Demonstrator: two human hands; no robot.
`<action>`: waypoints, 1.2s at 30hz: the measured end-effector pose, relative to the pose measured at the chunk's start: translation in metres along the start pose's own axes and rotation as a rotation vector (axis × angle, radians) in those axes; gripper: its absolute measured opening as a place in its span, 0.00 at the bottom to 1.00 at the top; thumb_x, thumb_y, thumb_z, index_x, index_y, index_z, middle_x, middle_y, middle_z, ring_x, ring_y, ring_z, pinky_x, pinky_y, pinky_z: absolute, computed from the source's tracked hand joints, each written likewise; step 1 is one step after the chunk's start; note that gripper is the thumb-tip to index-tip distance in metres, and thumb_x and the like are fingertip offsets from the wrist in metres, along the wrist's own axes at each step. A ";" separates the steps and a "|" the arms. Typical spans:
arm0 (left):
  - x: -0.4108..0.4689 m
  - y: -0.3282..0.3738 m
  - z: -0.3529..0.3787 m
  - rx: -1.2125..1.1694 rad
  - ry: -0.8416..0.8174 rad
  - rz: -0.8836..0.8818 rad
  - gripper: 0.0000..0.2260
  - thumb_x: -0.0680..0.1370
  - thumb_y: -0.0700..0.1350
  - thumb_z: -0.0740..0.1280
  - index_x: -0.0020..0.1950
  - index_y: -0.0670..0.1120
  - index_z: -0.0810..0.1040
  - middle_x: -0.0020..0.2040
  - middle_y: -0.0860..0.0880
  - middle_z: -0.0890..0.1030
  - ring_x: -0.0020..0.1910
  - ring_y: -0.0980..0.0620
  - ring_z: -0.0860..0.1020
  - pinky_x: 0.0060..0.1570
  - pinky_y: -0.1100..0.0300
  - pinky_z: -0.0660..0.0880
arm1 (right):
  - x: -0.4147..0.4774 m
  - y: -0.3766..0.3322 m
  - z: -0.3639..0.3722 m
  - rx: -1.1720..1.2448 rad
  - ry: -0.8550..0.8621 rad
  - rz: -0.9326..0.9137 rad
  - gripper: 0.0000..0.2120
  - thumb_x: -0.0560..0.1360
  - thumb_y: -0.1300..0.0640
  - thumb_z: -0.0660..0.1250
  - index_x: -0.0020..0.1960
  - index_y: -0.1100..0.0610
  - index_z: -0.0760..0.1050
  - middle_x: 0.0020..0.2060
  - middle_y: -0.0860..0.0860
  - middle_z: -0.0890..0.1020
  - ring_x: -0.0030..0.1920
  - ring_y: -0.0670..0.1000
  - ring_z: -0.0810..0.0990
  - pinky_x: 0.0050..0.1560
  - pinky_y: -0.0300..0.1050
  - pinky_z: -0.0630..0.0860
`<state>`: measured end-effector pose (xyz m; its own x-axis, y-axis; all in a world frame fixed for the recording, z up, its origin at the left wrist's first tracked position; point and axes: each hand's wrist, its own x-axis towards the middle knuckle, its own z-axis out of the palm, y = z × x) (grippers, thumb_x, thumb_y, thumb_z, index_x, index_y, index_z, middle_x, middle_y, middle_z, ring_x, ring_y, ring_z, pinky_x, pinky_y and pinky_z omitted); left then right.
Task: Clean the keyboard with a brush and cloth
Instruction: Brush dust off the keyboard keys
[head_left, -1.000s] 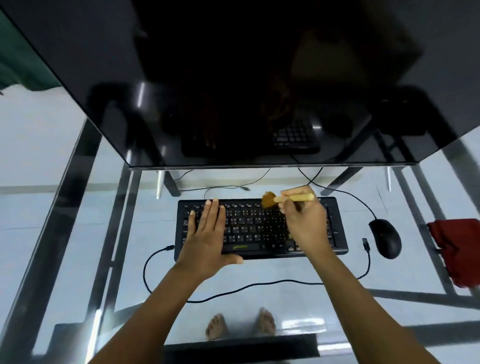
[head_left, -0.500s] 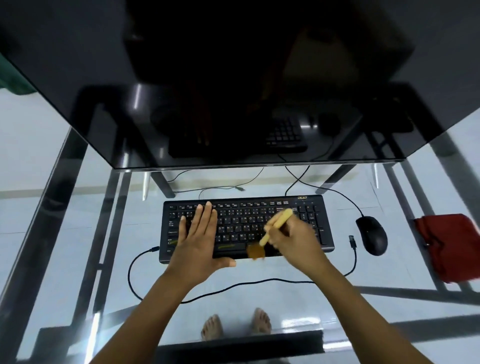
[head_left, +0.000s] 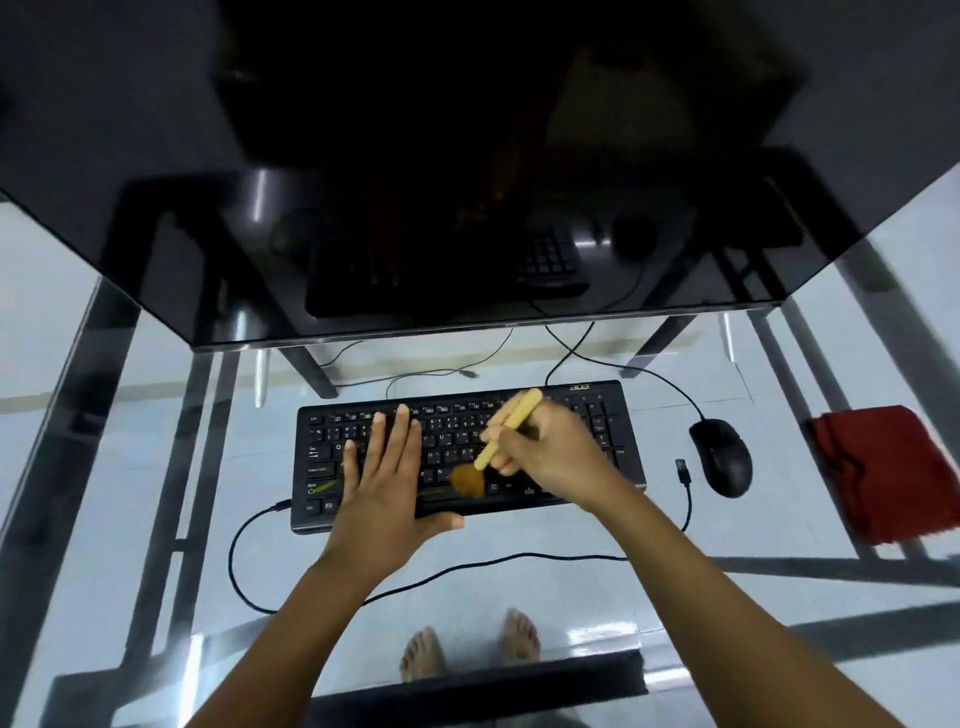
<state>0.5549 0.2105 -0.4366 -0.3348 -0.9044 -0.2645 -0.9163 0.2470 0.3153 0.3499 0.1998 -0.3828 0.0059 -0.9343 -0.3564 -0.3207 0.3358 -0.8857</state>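
Observation:
A black keyboard (head_left: 597, 415) lies on the glass desk (head_left: 519, 540) below the monitor. My left hand (head_left: 384, 483) rests flat on its left half, fingers spread, holding nothing. My right hand (head_left: 550, 452) grips a brush (head_left: 506, 428) with a pale wooden handle. The brown bristles point down and touch the keys near the bottom row, at the middle of the keyboard. A red cloth (head_left: 888, 473) lies folded at the right edge of the desk, away from both hands.
A large dark monitor (head_left: 467, 156) overhangs the back of the desk. A black mouse (head_left: 724, 457) sits right of the keyboard. Black cables (head_left: 244, 566) loop across the glass in front. Bare feet (head_left: 467, 644) show through the glass.
The brush went from the keyboard's top edge down to its bottom rows and now sits slightly higher. The left hand has stayed flat on the keys.

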 end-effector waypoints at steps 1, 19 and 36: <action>0.001 0.002 0.001 -0.003 0.009 0.021 0.52 0.68 0.72 0.61 0.78 0.46 0.39 0.77 0.51 0.32 0.75 0.52 0.30 0.74 0.45 0.34 | 0.002 0.003 0.001 -0.086 0.055 -0.046 0.02 0.78 0.61 0.65 0.48 0.57 0.76 0.40 0.51 0.84 0.38 0.48 0.84 0.44 0.49 0.83; 0.032 0.047 0.004 -0.008 -0.002 0.129 0.54 0.67 0.71 0.64 0.78 0.44 0.39 0.76 0.51 0.32 0.75 0.53 0.31 0.73 0.46 0.33 | -0.001 0.024 -0.031 0.026 0.198 -0.043 0.02 0.78 0.61 0.65 0.49 0.57 0.76 0.41 0.52 0.85 0.42 0.50 0.85 0.48 0.47 0.82; 0.053 0.088 0.016 0.048 -0.069 0.206 0.53 0.69 0.71 0.63 0.78 0.46 0.36 0.76 0.50 0.30 0.74 0.53 0.28 0.73 0.44 0.32 | -0.022 0.042 -0.092 -0.127 0.469 -0.078 0.02 0.77 0.60 0.66 0.46 0.54 0.75 0.39 0.45 0.83 0.41 0.48 0.83 0.46 0.44 0.80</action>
<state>0.4533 0.1898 -0.4372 -0.5289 -0.8076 -0.2608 -0.8357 0.4418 0.3263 0.2493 0.2232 -0.3855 -0.3829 -0.9192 -0.0919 -0.4494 0.2722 -0.8508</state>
